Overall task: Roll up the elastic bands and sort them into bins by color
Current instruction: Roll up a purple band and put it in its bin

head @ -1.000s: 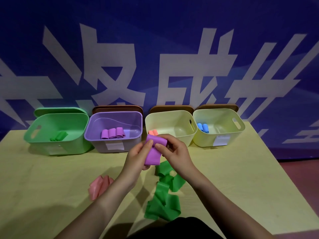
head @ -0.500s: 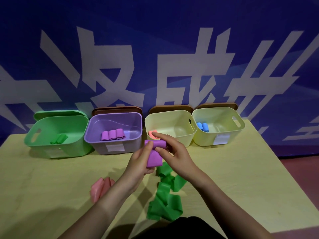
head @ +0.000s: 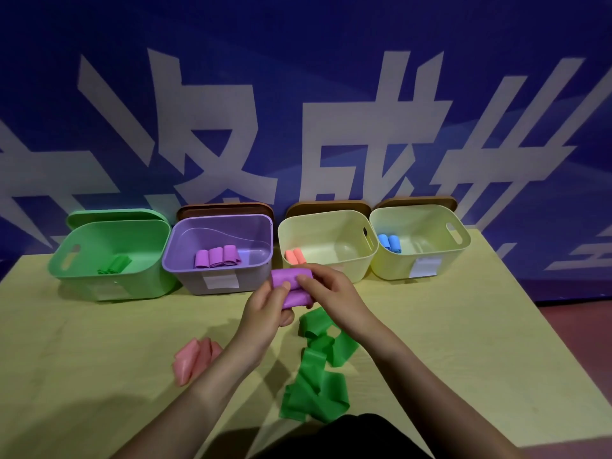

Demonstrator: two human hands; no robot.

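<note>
Both hands hold a purple elastic band (head: pixel 291 289) above the table, in front of the bins. My left hand (head: pixel 265 309) grips its lower part and my right hand (head: pixel 328 293) pinches the rolled top. A loose green band (head: pixel 318 376) lies crumpled on the table below the hands. A pink band (head: pixel 195 359) lies folded to the left. The purple bin (head: pixel 218 279) holds three purple rolls (head: pixel 217 256). The green bin (head: pixel 109 279) has a green roll (head: pixel 114 265).
Two pale yellow bins stand at the right: one (head: pixel 334 266) with pink rolls (head: pixel 294 256), the other (head: pixel 420 263) with blue rolls (head: pixel 390 242). Lids lean behind the bins against a blue wall. The table's right edge runs diagonally past the bins.
The hanging tail of the purple band has grown shorter as the roll at the top got thicker. Both hands stayed in about the same place.
</note>
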